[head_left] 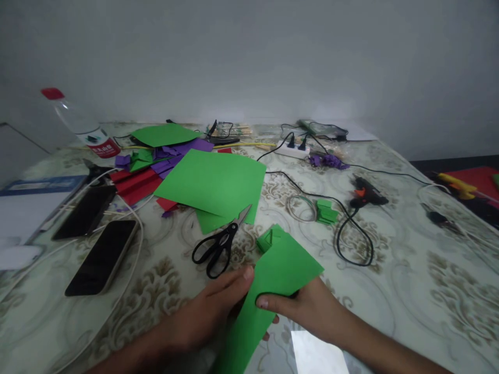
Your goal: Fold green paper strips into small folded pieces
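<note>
Between both hands, near the front of the table, is a sheet of green paper (pixel 286 262), bent and raised off the cloth. My left hand (pixel 218 306) closes on its left edge, thumb on top. My right hand (pixel 300 306) grips the paper from the right, its thumb pressed on the face and other fingers underneath. Black-handled scissors (pixel 222 241) lie just beyond my left hand, blades partly over larger green sheets (pixel 218 179). A small folded green paper piece (pixel 265 239) shows at the held sheet's far left corner.
Left are two phones (pixel 102 258), a cable and a tilted bottle (pixel 83 124). Red paper (pixel 136 184) and purple paper (pixel 175 156) lie behind. A glue gun (pixel 368 192) with looped cord, a folded green piece (pixel 326 212) and a power strip (pixel 293 149) are to the right.
</note>
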A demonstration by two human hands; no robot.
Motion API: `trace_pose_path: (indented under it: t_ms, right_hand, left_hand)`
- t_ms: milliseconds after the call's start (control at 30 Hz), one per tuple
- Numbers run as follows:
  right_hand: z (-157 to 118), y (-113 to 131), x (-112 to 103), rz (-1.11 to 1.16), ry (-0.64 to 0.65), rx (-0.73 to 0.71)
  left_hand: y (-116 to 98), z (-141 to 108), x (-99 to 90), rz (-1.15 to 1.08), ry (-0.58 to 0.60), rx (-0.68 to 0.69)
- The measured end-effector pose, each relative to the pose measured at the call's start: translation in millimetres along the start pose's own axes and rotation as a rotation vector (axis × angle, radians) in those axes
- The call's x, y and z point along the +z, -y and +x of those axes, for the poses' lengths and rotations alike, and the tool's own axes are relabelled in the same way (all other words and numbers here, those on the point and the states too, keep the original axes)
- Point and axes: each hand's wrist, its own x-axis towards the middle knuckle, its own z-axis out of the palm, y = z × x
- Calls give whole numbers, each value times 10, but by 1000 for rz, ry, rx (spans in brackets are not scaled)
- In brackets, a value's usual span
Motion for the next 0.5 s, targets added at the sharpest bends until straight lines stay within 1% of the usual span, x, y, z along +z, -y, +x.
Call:
trace_pose_path:
  t_ms: [67,133,267,333,400,500]
  right_hand:
    - [-7,-9,-3,-14,27,35]
    - [-10,-20,-3,-37,-6,21]
    - [2,0,1,33,-113,8]
    - [12,45,-11,100,-129,32]
    - [20,98,-38,158,-102,46]
    - [27,157,-93,165,-192,23]
  left_hand:
    - [-9,-8,8,-53,69,-84]
    - [-29,-9,18,-61,96,-111]
    - [-75,-6,17,-41,68,-96]
    - [-91,-6,2,-33,85,-63]
    - [-98,-4,-17,-34,113,-35]
    - [-88,9,-38,-40,134,-33]
